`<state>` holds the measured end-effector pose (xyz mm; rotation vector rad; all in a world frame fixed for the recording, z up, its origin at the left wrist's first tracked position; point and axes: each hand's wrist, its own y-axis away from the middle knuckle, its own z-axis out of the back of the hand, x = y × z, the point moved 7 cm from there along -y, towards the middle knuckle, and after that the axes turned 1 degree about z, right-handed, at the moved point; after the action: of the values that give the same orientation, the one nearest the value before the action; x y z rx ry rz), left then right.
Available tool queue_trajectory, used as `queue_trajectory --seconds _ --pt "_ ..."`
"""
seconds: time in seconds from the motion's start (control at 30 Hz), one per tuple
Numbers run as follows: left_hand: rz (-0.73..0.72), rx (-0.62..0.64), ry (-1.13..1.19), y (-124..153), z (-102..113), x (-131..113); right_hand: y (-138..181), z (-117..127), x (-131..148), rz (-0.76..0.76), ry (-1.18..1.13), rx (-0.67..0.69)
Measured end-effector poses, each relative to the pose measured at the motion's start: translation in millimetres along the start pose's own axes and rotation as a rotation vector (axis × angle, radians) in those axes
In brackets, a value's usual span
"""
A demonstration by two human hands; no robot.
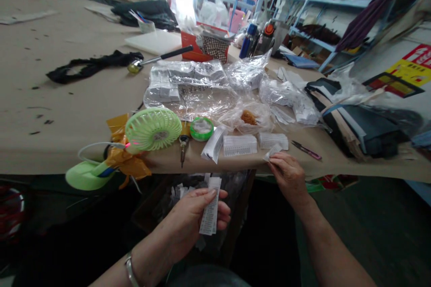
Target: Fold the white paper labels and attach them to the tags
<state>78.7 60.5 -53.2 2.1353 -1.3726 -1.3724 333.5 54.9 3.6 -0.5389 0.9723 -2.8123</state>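
My left hand (198, 213) is closed around a few narrow white printed labels (211, 208), held upright below the table edge with the thumb across them. At the table's front edge, my right hand (288, 172) pinches a small white label (273, 151) between thumb and fingers. Just behind it lies a stack of printed labels (278, 141), with a wider label stack (239, 145) to its left. A curled strip of labels (214, 144) rests farther left. Right of my right hand is a pair of thread snips (306, 150).
A green fan (153, 129) and a screwdriver (183, 145) are at the front left, beside a green round tub (201, 128). Clear plastic bags (205, 94) spread behind the labels. Folded dark cloth (360, 121) lies right; bottles (248, 41) stand at the back.
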Motion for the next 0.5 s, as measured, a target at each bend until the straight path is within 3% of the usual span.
queue_trajectory --seconds 0.17,0.27,0.33,0.4,0.5 --pt "0.018 0.012 0.038 1.5 -4.1 -0.8 1.1 5.5 5.1 -0.087 -0.114 -0.124" --pt "0.042 0.017 0.076 2.2 -7.2 -1.1 1.9 10.1 37.3 -0.074 -0.28 -0.239" --pt "0.046 0.044 0.109 1.7 -9.9 -1.3 1.0 3.1 75.6 0.033 -0.436 -0.173" --pt "0.017 0.09 0.151 0.3 -12.5 -2.4 3.2 -9.5 119.8 0.208 -0.55 -0.019" --pt "-0.08 0.085 0.235 -2.3 -8.1 -5.4 11.7 -25.3 162.8 0.386 -0.507 0.097"
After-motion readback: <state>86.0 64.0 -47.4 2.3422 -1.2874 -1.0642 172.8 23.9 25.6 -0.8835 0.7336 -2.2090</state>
